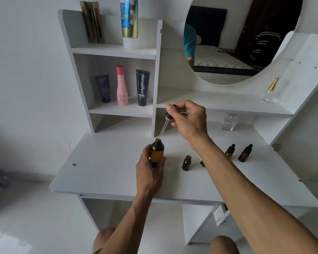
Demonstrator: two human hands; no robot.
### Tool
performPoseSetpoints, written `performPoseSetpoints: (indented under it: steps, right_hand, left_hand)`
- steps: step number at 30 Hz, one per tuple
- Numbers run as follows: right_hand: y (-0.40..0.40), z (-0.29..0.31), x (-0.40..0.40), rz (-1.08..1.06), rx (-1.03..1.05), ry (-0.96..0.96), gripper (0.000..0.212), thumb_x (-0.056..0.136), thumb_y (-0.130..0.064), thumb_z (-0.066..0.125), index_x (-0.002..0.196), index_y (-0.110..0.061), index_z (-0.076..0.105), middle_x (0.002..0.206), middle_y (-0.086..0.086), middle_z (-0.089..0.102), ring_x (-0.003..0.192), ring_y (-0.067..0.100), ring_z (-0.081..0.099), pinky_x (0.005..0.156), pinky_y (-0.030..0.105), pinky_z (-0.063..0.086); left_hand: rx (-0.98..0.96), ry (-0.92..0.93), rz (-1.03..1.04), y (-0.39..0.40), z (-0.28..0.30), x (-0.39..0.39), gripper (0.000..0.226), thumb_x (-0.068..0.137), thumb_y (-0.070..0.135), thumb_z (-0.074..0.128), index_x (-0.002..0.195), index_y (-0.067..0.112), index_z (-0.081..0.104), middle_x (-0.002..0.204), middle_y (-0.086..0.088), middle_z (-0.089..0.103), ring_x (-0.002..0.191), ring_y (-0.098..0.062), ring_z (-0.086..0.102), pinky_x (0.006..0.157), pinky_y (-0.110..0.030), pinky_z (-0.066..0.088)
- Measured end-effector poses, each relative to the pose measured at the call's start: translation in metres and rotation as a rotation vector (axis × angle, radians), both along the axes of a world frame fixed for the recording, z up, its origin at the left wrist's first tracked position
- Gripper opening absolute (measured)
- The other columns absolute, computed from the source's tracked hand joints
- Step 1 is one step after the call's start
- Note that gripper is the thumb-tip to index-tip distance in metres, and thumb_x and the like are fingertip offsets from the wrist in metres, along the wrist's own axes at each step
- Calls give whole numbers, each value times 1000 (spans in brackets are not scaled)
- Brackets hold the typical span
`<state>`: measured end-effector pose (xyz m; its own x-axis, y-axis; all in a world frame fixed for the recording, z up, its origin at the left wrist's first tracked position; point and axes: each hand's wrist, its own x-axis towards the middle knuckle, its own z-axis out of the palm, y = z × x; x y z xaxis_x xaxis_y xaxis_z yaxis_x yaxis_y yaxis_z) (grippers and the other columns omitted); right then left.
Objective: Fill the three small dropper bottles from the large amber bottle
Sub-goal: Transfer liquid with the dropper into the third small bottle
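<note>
On the white shelf (121,110) of the dressing table three toiletries carry readable print: a dark tube marked "Kahf" (103,88), a pink waisted bottle with a pink cap (122,85) whose script seems to read "Tavera" though it is too small to be sure, and a black tube lettered "Glad2Glow" (142,87) running sideways. Above them a blue-and-gold tube (129,17) is cut off at the top edge, its writing blurred. The large amber glass bottle (156,152) stands uncapped on the white tabletop (103,171), near its middle; the left hand (149,168) is wrapped around its body, hiding the lower part and any label, so its fill level cannot be told. The right hand (188,118) pinches the black rubber bulb of a glass pipette dropper (163,126), fingers curled round it, the glass tip just at the bottle's open mouth. To the right stands a small amber dropper bottle without its cap (186,163); whether it holds liquid cannot be seen. Its black dropper cap (202,162) lies beside it, mostly hidden behind the right forearm. Further right two capped small amber dropper bottles (237,153) stand close together. Two clear glass perfume bottles, one with a gold neck (269,91), one square (229,122), sit near the round mirror (237,39).
</note>
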<state>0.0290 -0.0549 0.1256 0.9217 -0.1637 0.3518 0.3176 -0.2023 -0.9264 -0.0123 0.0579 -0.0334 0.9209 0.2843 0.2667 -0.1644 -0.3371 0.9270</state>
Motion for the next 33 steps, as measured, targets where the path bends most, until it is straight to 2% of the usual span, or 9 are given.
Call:
performPoseSetpoints:
  steps: [8, 10, 12, 14, 16, 24, 28, 33]
  right_hand:
    - [4, 0, 5, -2, -149, -27, 17, 84, -30, 81, 76, -16, 73, 73, -4, 75, 70, 16, 75, 71, 43, 63]
    - [6, 1, 4, 18, -177, -24, 17, 84, -28, 81, 76, -14, 74, 70, -7, 73, 67, 11, 74, 69, 38, 62]
    - [9, -1, 4, 46, -202, -15, 19, 85, -24, 81, 79, -8, 74, 67, -7, 71, 62, 2, 71, 63, 26, 59]
    - [11, -4, 3, 66, -230, -9, 21, 86, -22, 80, 82, -2, 74, 68, -5, 70, 57, -5, 66, 57, 16, 53]
    - [12, -10, 3, 77, -262, -6, 20, 86, -21, 80, 82, -2, 74, 70, -2, 72, 56, -6, 65, 56, 11, 50]
    - [14, -23, -1, 92, -302, 18, 20, 86, -18, 79, 81, 1, 74, 74, 6, 75, 55, -11, 62, 53, 3, 44]
    - [13, -24, -2, 94, -307, 17, 20, 86, -19, 79, 82, 0, 74, 70, 1, 72, 56, -12, 62, 54, 3, 44]
    - [13, -22, -3, 88, -283, 27, 20, 87, -19, 79, 83, 0, 74, 73, 3, 73, 56, -12, 62, 51, 4, 43]
  left_hand:
    - [-3, 3, -1, 0, 1, 0, 49, 87, 29, 74, 130, 31, 50, 105, 16, 62, 82, -9, 66, 67, -1, 39]
    - [-4, 9, 2, 0, 0, 0, 50, 87, 29, 73, 131, 31, 50, 107, 16, 61, 84, -10, 65, 67, 0, 39]
    - [-1, 12, 4, 0, 0, 0, 50, 87, 30, 73, 131, 32, 50, 109, 15, 62, 86, -11, 65, 67, 0, 38]
    - [4, 14, 4, 0, 0, 0, 50, 87, 30, 73, 131, 32, 49, 109, 15, 61, 86, -12, 65, 67, 0, 39]
    - [9, 11, 3, 0, 0, 0, 50, 88, 30, 73, 131, 32, 49, 109, 15, 60, 87, -12, 64, 68, -2, 40]
    - [6, 19, -2, 0, -2, 2, 52, 87, 34, 73, 132, 33, 47, 116, 11, 63, 91, -15, 67, 76, -14, 45]
    - [11, 16, -2, 0, -3, 2, 52, 88, 34, 73, 132, 33, 47, 117, 10, 63, 91, -15, 67, 74, -11, 44]
    - [11, 15, 1, -1, -3, 2, 52, 88, 33, 73, 133, 32, 47, 117, 12, 62, 92, -16, 67, 76, -13, 44]
